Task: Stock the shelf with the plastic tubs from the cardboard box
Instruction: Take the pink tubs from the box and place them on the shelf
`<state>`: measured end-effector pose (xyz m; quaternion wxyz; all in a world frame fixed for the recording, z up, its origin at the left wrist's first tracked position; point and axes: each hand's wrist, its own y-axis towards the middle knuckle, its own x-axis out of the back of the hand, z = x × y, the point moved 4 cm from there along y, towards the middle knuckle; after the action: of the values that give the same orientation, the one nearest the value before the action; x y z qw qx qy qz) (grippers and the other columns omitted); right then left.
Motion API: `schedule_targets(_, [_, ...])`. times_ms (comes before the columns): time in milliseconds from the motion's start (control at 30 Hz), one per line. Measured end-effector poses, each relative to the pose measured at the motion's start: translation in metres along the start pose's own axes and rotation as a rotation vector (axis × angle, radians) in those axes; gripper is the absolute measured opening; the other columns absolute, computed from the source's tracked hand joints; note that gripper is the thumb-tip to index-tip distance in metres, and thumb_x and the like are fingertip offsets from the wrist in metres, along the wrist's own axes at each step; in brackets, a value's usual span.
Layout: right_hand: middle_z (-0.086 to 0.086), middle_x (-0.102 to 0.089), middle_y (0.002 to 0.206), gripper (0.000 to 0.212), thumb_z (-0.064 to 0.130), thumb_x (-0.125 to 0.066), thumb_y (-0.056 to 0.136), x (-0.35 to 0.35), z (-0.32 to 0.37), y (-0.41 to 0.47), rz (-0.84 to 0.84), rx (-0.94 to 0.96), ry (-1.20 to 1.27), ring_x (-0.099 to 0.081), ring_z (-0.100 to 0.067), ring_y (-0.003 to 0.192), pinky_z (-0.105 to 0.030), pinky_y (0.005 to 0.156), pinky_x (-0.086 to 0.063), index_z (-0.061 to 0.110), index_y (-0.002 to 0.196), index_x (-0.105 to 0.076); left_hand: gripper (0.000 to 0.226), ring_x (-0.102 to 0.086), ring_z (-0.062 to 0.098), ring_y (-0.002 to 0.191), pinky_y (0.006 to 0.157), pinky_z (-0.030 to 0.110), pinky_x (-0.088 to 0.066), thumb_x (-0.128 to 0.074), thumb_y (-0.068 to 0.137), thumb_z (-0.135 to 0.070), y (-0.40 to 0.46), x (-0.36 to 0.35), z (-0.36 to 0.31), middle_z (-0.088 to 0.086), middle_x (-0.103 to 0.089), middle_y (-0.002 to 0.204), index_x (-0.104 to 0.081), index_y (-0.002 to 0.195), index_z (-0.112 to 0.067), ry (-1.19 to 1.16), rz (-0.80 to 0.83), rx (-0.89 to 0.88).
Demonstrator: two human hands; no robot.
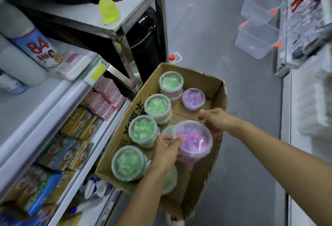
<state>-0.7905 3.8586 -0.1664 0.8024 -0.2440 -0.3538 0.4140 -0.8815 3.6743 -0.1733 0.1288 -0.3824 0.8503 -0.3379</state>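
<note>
An open cardboard box (213,89) stands on the floor beside the shelf (75,100). Inside it sit several clear plastic tubs of green beads (157,105) along the left wall, and a purple tub (193,98) at the back. A tub of pink and purple beads (195,138) is raised above the box. My left hand (166,151) grips its left side, with the thumb on the lid. My right hand (214,120) holds its far right rim with curled fingers. Another green tub lies partly hidden under my left forearm.
The shelf on the left carries pink packs (107,98), yellow and blue soap packs (71,141) and a spray can (36,47). A steel table (136,6) with a yellow cup (108,10) stands behind the box. Clear bins (258,24) hang at the right shelving.
</note>
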Motion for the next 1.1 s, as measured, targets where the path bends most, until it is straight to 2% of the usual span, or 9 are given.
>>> schedule_targets(267, [-0.021,-0.055,0.115,0.041,0.032,-0.047,0.098,-0.007,0.003,0.076,-0.187,-0.165,0.409,-0.065,-0.037,0.095,-0.043,0.079,-0.057,0.011,0.133,-0.045,0.028,-0.058,0.008,0.056,0.054,0.023,-0.056,-0.061,0.092,-0.017,0.061,0.034,-0.054,0.004,-0.056,0.071,-0.051,0.117,-0.014,-0.088,-0.026,-0.111])
schedule_targets(367, [-0.016,-0.051,0.108,0.049,0.03,-0.047,0.098,-0.01,-0.004,0.112,-0.229,-0.23,0.444,-0.063,-0.039,0.102,-0.048,0.085,-0.055,0.017,0.143,-0.031,0.033,-0.059,0.014,0.065,0.063,0.03,-0.061,-0.061,0.092,-0.018,0.087,0.046,-0.058,0.008,-0.058,0.073,-0.053,0.122,-0.011,-0.11,-0.048,-0.135])
schedule_targets(467, [-0.015,-0.051,0.098,0.047,0.029,-0.047,0.098,-0.017,-0.013,0.147,-0.287,-0.316,0.488,-0.057,-0.031,0.075,-0.045,0.069,-0.054,0.01,0.139,-0.035,0.029,-0.06,0.016,0.07,0.058,0.029,-0.06,-0.062,0.091,-0.018,0.109,0.057,-0.055,0.01,-0.062,0.083,-0.055,0.118,-0.011,-0.138,-0.061,-0.149])
schedule_targets(600, [-0.019,-0.055,0.114,0.039,0.022,-0.045,0.099,-0.028,-0.024,0.18,-0.364,-0.385,0.625,-0.06,-0.032,0.088,-0.041,0.069,-0.052,0.006,0.134,-0.043,0.026,-0.058,0.013,0.064,0.056,0.028,-0.059,-0.063,0.09,-0.016,0.128,0.065,-0.046,0.008,-0.063,0.077,-0.055,0.115,-0.012,-0.204,-0.046,-0.136])
schedule_targets(733, [-0.017,-0.062,0.111,0.037,0.018,-0.059,0.091,-0.025,-0.025,0.197,-0.45,-0.408,0.626,-0.063,-0.028,0.076,-0.031,0.04,-0.051,0.005,0.123,-0.048,0.024,-0.058,0.01,0.06,0.054,0.026,-0.056,-0.062,0.09,-0.015,0.136,0.065,-0.048,0.007,-0.062,0.077,-0.055,0.113,-0.014,-0.23,-0.036,-0.128])
schedule_targets(867, [-0.023,-0.056,0.128,0.044,0.011,-0.055,0.09,-0.017,-0.029,0.201,-0.529,-0.37,0.649,-0.06,-0.032,0.109,-0.042,0.091,-0.052,0.0,0.131,-0.046,0.025,-0.06,0.011,0.06,0.056,0.029,-0.058,-0.062,0.091,-0.015,0.131,0.069,-0.053,0.007,-0.061,0.076,-0.054,0.114,-0.014,-0.223,-0.034,-0.1])
schedule_targets(933, [-0.015,-0.06,0.099,0.031,0.01,-0.048,0.093,-0.014,-0.023,0.18,-0.548,-0.371,0.705,-0.061,-0.026,0.085,-0.033,0.077,-0.053,0.001,0.122,-0.051,0.023,-0.059,0.008,0.052,0.063,0.036,-0.061,-0.063,0.09,-0.015,0.123,0.074,-0.052,0.004,-0.06,0.066,-0.054,0.112,-0.015,-0.226,-0.051,-0.072])
schedule_targets(1000, [-0.011,-0.051,0.072,0.016,0.008,-0.045,0.093,-0.01,-0.015,0.154,-0.504,-0.355,0.716,-0.046,-0.018,0.056,-0.026,0.051,-0.037,0.006,0.103,-0.058,0.02,-0.055,0.009,0.049,0.073,0.042,-0.06,-0.063,0.09,-0.016,0.11,0.082,-0.05,-0.001,-0.058,0.055,-0.055,0.108,-0.015,-0.229,-0.079,-0.04])
schedule_targets(1100, [-0.006,-0.043,0.059,0.016,0.007,-0.044,0.089,-0.007,0.003,0.11,-0.384,-0.241,0.659,-0.032,-0.014,0.046,-0.024,0.047,-0.026,0.01,0.078,-0.055,0.014,-0.053,0.013,0.055,0.08,0.047,-0.057,-0.064,0.09,-0.019,0.079,0.096,-0.046,-0.005,-0.056,0.047,-0.057,0.102,-0.018,-0.222,-0.13,-0.011])
